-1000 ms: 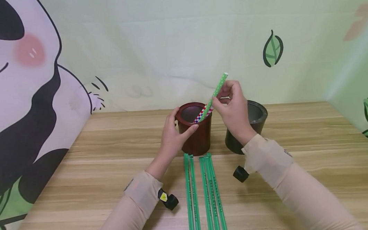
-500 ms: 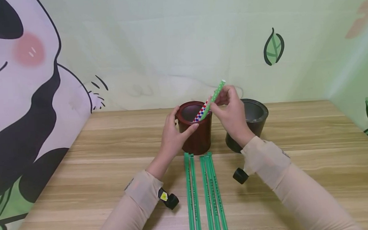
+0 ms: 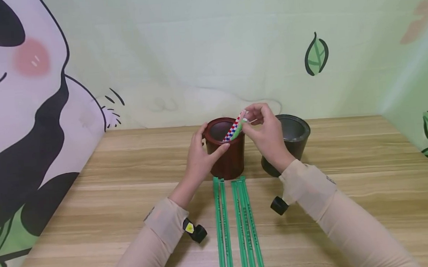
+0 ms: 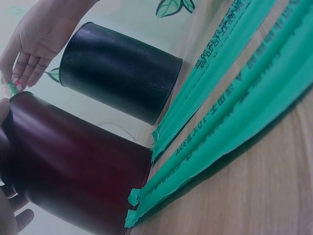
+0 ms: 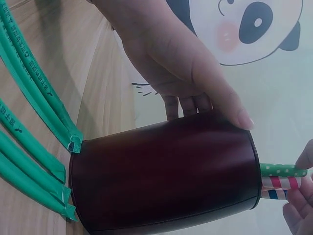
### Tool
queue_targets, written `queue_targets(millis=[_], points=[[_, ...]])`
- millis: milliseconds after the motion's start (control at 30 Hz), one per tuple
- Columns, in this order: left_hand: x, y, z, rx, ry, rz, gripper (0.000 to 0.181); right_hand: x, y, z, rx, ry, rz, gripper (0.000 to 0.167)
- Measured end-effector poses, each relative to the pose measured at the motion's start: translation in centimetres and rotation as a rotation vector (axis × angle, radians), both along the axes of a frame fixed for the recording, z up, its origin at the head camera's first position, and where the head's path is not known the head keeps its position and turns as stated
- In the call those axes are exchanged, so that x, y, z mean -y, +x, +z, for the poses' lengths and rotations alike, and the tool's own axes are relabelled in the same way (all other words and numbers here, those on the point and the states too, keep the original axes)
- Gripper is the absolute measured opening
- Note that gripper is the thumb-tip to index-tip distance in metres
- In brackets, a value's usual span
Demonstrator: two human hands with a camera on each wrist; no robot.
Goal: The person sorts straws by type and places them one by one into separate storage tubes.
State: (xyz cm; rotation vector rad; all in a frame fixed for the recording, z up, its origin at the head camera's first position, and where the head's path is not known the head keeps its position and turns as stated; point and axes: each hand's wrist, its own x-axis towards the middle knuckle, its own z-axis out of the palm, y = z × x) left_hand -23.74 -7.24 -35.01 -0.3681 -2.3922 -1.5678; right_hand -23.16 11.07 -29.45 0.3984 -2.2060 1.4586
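Observation:
The dark red cup (image 3: 227, 162) stands upright, and my left hand (image 3: 200, 158) grips its left side, thumb along the front of the rim. Patterned straws lean to the right inside it: a green dotted straw (image 5: 283, 170), a pink-and-white striped one (image 5: 281, 183) and one with blue and white (image 5: 275, 194). At the cup's right rim my right hand (image 3: 268, 136) pinches the top of the green dotted straw, which lies beside the others. Their lower ends are hidden in the cup.
A black cup (image 3: 299, 145) stands just right of the red one, partly behind my right hand. Several long green wrapped packets (image 3: 242, 224) lie lengthwise on the wooden table (image 3: 111, 187) in front of the red cup. A painted wall (image 3: 195, 49) rises behind.
My right hand and the green dotted straw have moved down towards the red cup, so less of the straw sticks out. My left hand has kept its grip on the cup.

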Motion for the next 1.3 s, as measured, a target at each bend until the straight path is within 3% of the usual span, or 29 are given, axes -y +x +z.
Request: queue_targets(millis=[333, 600, 733, 967, 1200, 1300], points=[[0.3, -0.2, 0.2, 0.007, -0.017, -0.016, 0.086, -1.0, 0.9, 0.9, -0.003, 0.096, -0.020, 0.039], [0.6, 0.1, 1.1, -0.015, -0.062, -0.003, 0.088, -2.2, 2.0, 1.3, -0.042, 0.226, -0.030, 0.043], [0.6, 0.8, 2.1, -0.082, -0.102, 0.036, 0.085, -2.8, 2.6, 1.6, -0.050, 0.290, -0.035, 0.048], [0.2, 2.7, 3.7, -0.262, -0.190, 0.095, 0.077, -3.8, 3.7, 2.3, 0.010, 0.399, -0.026, 0.061], [-0.7, 5.1, 5.2, -0.449, -0.219, 0.026, 0.073, -4.9, 5.3, 2.9, 0.014, 0.473, -0.029, 0.064], [-1.0, 6.0, 5.5, -0.495, -0.246, -0.014, 0.073, -5.7, 5.5, 2.8, 0.002, 0.474, -0.034, 0.064]])
